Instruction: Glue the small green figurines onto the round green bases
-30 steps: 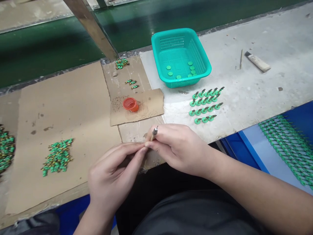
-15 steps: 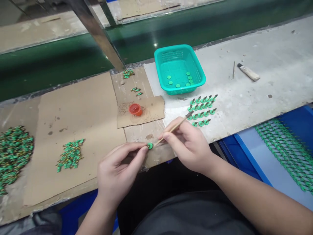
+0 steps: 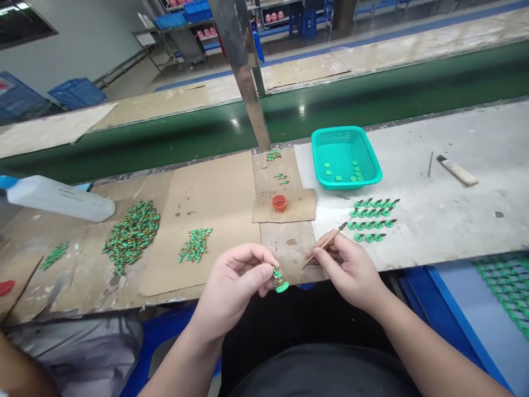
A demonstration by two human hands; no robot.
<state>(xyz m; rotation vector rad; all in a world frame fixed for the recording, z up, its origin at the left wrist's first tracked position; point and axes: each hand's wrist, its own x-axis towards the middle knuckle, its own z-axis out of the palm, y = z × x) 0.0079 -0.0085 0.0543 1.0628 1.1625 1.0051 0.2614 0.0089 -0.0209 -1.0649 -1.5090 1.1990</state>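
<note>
Between the thumb and fingers of my left hand (image 3: pixel 243 281) is a small green figurine (image 3: pixel 279 279) on a round green base, upright with its base downward. My right hand (image 3: pixel 349 267) grips a thin paintbrush (image 3: pixel 327 246), its dark tip pointing up and away and its bare handle end toward the figurine, apart from it. Ahead stands a small red cup (image 3: pixel 279 203) on a cardboard piece (image 3: pixel 303 207). Rows of figurines on green discs (image 3: pixel 374 212) stand right of the cup, beyond my right hand.
A turquoise basket (image 3: pixel 316 165) holding several green discs is at the back. Left lie a small pile (image 3: pixel 195 245) and a large pile (image 3: pixel 134 234) of green figurines, then a white plastic bottle (image 3: pixel 61 198). A metal post (image 3: pixel 248 82) rises behind. Another person's arm (image 3: pixel 20 366) shows lower left.
The view has tilted up and swung left, bringing in the bottle and far shelves. My left hand has turned the figurine upright, and the brush handle is farther from it.
</note>
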